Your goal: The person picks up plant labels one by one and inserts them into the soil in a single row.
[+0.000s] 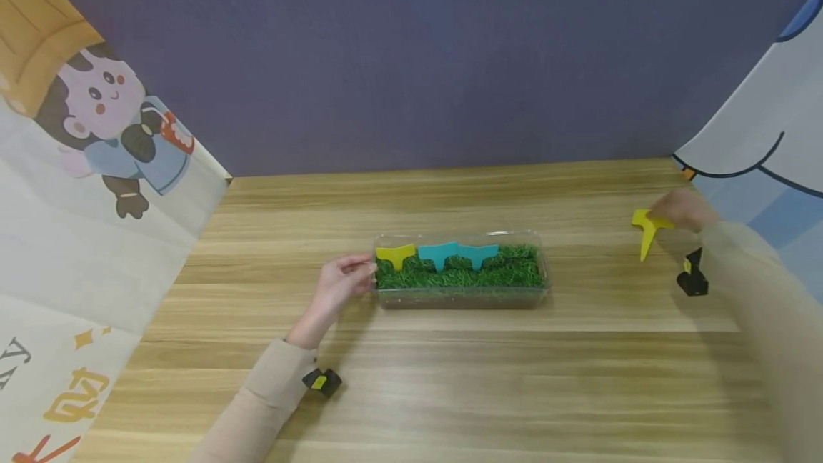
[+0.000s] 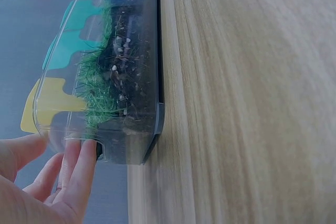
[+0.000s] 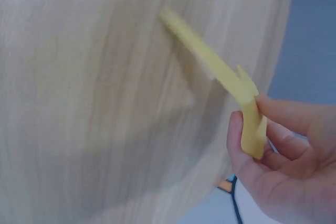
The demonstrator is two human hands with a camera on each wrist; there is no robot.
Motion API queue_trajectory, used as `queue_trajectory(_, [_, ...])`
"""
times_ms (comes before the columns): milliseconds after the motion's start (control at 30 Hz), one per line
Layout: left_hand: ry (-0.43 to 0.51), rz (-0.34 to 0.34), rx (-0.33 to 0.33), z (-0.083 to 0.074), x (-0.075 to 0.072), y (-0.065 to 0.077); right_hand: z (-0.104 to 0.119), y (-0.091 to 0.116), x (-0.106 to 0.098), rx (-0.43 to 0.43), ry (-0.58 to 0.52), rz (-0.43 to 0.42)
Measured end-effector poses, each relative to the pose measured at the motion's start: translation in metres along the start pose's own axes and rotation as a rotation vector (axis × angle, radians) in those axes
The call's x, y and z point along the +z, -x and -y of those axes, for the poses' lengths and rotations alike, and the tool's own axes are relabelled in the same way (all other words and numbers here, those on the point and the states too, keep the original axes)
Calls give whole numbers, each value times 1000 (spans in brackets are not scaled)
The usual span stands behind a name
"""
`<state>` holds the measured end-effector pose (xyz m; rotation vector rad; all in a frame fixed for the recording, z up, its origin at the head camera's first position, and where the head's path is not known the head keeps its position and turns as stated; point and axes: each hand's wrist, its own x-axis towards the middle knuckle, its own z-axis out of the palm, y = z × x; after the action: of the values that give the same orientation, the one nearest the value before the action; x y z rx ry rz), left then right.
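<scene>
A clear plastic planter box (image 1: 463,299) with green grass (image 1: 463,277) over dark soil (image 2: 123,61) stands mid-table. Upright in the grass are a yellow T-shaped plant label (image 1: 396,254) at the left and two blue ones, a left label (image 1: 439,254) and a right label (image 1: 479,256). My left hand (image 1: 343,277) rests against the box's left end, its fingers fairly straight on the wall and the thumb near the rim. Off to the right, my right hand (image 1: 686,211) pinches another yellow plant label (image 3: 210,59) by its wide head, its pointed stem angled down over the table.
The wooden table (image 1: 418,377) meets a dark blue-grey panel (image 1: 411,56) at the back. Printed cartoon sheets flank it, a left sheet (image 1: 64,234) and a right sheet (image 1: 771,134). Small black devices sit at the wrists, a left device (image 1: 321,382) and a right device (image 1: 693,276).
</scene>
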<state>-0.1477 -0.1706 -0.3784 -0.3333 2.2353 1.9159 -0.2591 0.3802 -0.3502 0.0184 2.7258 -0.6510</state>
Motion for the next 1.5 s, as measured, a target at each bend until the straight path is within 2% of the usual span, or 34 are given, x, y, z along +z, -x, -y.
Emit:
queue_trajectory(167, [5,-5,1,0,0,0,13,2,-3,-46,-90,-33])
queue_trajectory(567, [3,-12,5,-1,1,-1,60,23,0,-150,-138,-158])
queue_trajectory(1000, [5,-13,0,-1,1,0,107,51,1,-151,-154,-221])
queue_trajectory(1133, [10,-11,6,0,2,-1,118,60,1,-181,-164,-252])
queue_trajectory(1367, [12,-9,4,-1,2,-1,135,71,5,-248,-244,-313])
queue_trajectory(1500, [16,-9,8,-1,2,-2,144,76,7,-260,-246,-317])
